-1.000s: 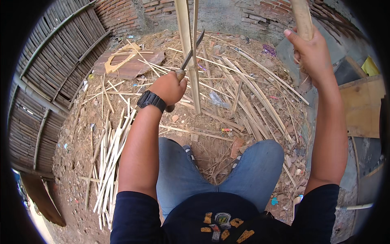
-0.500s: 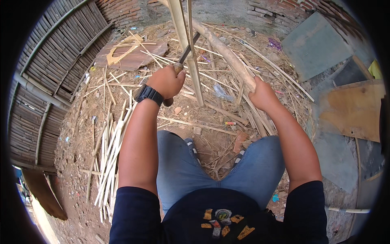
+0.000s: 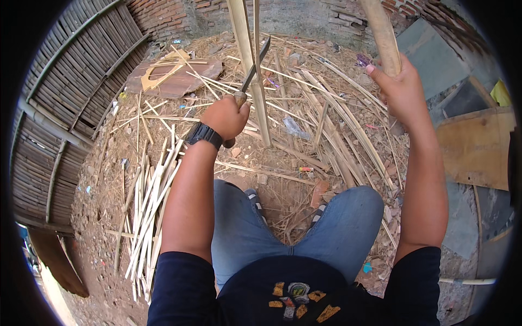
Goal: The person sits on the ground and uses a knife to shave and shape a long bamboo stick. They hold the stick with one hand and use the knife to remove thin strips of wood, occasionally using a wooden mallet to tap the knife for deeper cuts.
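Note:
My left hand [image 3: 224, 118], with a black watch on its wrist, is wrapped round the wooden handle of a large knife [image 3: 263, 54]. Its dark blade lies in the split of a tall bamboo piece [image 3: 243, 35] that stands upright in front of me, the tip sticking out on the far side. The bamboo's lower end is down at the ground, between and beyond my knees. Raised at the upper right, my right hand [image 3: 405, 92] grips a thick round wooden stick [image 3: 380, 32], apart from the knife. The stick's far end runs out of view.
A pile of pale bamboo strips [image 3: 149, 212] lies on the left. More strips and sticks [image 3: 340, 130] litter the dirt ahead. A brown board [image 3: 190, 81] is at the far left, a bamboo-slat wall [image 3: 65, 70] beyond it. Grey sheets [image 3: 429, 60] lean on the right.
My right hand has lifted the stick up and to the right, away from the knife and bamboo. My left hand, the knife and the bamboo have shifted only slightly.

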Demonstrator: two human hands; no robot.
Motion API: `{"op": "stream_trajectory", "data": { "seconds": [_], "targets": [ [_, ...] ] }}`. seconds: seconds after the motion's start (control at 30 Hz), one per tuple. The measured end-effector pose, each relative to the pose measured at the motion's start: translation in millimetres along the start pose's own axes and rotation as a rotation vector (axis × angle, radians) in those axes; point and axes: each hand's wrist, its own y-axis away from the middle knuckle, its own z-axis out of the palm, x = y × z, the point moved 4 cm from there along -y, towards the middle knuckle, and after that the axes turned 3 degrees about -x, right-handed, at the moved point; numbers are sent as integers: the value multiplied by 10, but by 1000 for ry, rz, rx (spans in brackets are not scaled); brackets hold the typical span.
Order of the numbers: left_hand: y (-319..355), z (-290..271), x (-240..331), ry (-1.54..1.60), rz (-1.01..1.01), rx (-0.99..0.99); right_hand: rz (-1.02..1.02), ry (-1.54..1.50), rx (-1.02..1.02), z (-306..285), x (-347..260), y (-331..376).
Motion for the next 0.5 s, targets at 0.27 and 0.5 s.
{"op": "stream_trajectory", "data": {
  "seconds": [0.27,0.5],
  "targets": [
    [-18,92,93,-15,52,27,-151,97,277,232,-119,-85],
    [-69,139,5,3,-14,-33,213,515,-481,1255,1024,538]
  ]
}}
